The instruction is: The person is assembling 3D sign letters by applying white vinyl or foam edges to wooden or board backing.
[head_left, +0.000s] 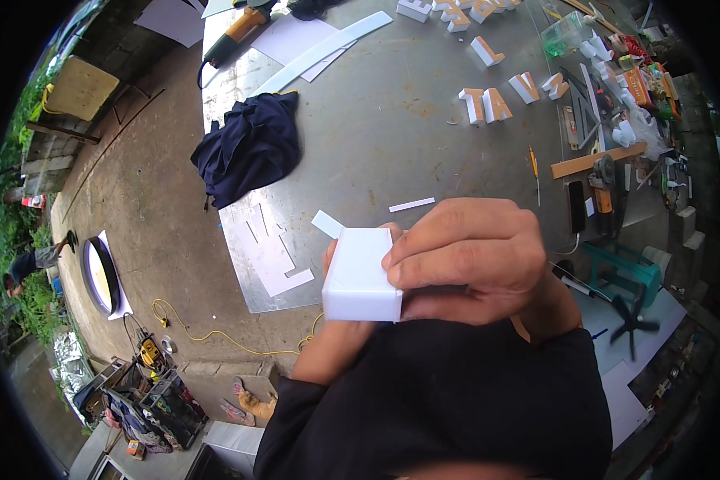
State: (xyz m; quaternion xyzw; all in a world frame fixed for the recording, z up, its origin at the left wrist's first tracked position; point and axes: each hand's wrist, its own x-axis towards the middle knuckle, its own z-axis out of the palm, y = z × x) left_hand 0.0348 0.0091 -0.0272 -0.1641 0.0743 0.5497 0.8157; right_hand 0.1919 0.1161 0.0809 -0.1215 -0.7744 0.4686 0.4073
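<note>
Close to my body I hold a white box-shaped piece [362,264] with a flat top and thin edges. My right hand [476,260] is closed on its right side, fingertips pressed on the top and thumb lower down. From below and behind, my left hand [329,254] supports the piece; only a bit of its fingers and the wrist show. A narrow white strip [328,225] sticks out at the piece's far left corner. Just beyond lies another thin white strip [412,205] on the metal table [368,136].
Several white-sided letters with tan faces [488,106] stand at the far right. A dark cloth [252,148] and a cut-out white sheet [268,252] lie at the left. An angle grinder [240,34], a pencil [534,172], a phone [576,206] and cluttered tools line the edges.
</note>
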